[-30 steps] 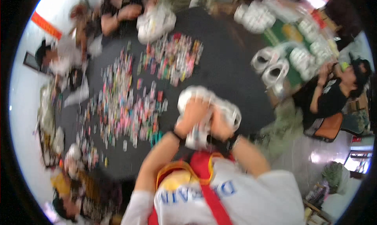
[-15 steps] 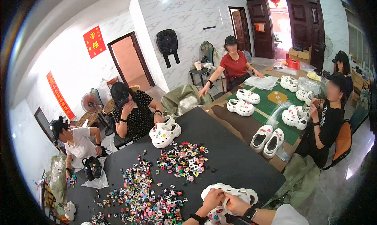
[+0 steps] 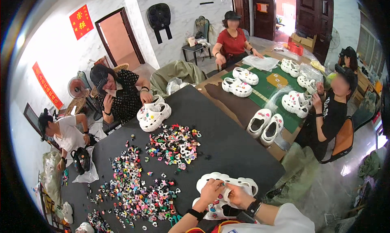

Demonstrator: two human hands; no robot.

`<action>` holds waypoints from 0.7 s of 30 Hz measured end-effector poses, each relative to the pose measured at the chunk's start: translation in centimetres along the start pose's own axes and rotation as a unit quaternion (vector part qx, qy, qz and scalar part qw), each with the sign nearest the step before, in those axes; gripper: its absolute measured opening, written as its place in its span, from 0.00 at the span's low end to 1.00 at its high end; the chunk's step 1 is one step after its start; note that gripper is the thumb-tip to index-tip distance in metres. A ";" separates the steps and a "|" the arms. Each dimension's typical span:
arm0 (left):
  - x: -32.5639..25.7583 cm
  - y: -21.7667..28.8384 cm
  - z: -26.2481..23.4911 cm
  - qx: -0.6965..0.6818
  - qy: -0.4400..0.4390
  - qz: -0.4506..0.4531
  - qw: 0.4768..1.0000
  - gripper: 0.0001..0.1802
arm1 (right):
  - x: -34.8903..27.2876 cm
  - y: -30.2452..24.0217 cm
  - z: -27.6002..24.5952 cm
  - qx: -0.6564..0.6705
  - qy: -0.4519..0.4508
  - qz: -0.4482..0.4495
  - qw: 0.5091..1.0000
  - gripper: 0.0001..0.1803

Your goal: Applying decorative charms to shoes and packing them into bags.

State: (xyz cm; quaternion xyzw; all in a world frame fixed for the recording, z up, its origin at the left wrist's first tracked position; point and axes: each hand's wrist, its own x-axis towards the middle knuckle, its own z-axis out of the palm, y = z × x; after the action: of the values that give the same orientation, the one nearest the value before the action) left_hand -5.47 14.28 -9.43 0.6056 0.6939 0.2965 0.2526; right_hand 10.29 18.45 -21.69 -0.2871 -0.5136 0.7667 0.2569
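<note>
Two white clogs with holes lie at the table's near edge, one behind the other. My left hand [image 3: 212, 191] is closed over the farther white clog [image 3: 239, 181], its fingers bent at the upper; a small dark bit shows at a fingertip, too small to name. My right hand [image 3: 240, 196] is closed on the same clog from the right, with fingertips close to the left hand's and a little blurred. The nearer white clog [image 3: 215, 211] carries colourful charms and sits partly under my hands. Left of them spreads a large pile of small colourful shoe charms [image 3: 142, 192].
A second charm pile [image 3: 172, 145] lies farther back on the black table [image 3: 227, 139]. Across it, a co-worker in a dark patterned shirt touches a white clog [image 3: 154, 116]. Decorated clogs [image 3: 266, 127] stand on the adjoining table, where other people sit. Green-handled scissors [image 3: 175, 220] lie near my left wrist.
The whole view has shifted, so the room appears higher and farther left. My hands stay at the same clog, and more of the nearer one shows. The red-shirted co-worker's outstretched arm has drawn in.
</note>
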 end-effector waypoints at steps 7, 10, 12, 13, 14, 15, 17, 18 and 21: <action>-0.6 1.0 0.6 0.026 -0.021 0.030 0.999 0.15 | -0.5 -1.7 -0.3 0.409 0.074 0.280 0.865 0.13; -0.6 1.3 1.0 0.065 -0.022 0.068 0.995 0.16 | -0.3 -3.2 0.7 0.368 0.135 0.310 0.866 0.10; -0.8 0.8 1.4 0.077 0.009 0.068 0.995 0.14 | 0.5 0.6 -0.5 0.312 0.064 0.182 0.930 0.13; -1.3 0.3 1.9 0.098 0.029 0.070 0.992 0.13 | 0.3 2.7 -0.7 0.191 -0.004 0.087 0.978 0.16; -1.6 0.0 2.3 0.130 0.068 0.093 0.985 0.11 | -1.2 -1.6 0.3 0.010 -0.036 0.053 0.998 0.17; -1.9 -0.3 2.4 0.156 0.108 0.113 0.975 0.10 | -2.5 -6.6 2.0 -0.175 -0.071 0.030 0.982 0.17; -0.6 -2.5 3.4 0.276 0.016 0.122 0.953 0.06 | 0.2 -1.2 1.8 -0.063 -0.014 -0.114 0.991 0.17; -0.7 -2.0 2.7 0.215 0.058 0.164 0.961 0.05 | -0.2 -4.2 3.5 0.157 0.016 0.028 0.987 0.17; -1.5 -1.4 1.6 0.154 0.092 0.209 0.961 0.05 | -1.0 -8.9 5.5 0.467 0.060 0.185 0.863 0.15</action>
State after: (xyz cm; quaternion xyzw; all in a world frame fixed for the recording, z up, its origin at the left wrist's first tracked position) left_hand -5.14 12.81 -11.56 0.7387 0.6097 0.2864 0.0239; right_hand 7.96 17.26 -11.49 -0.2686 -0.0171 0.9315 0.2445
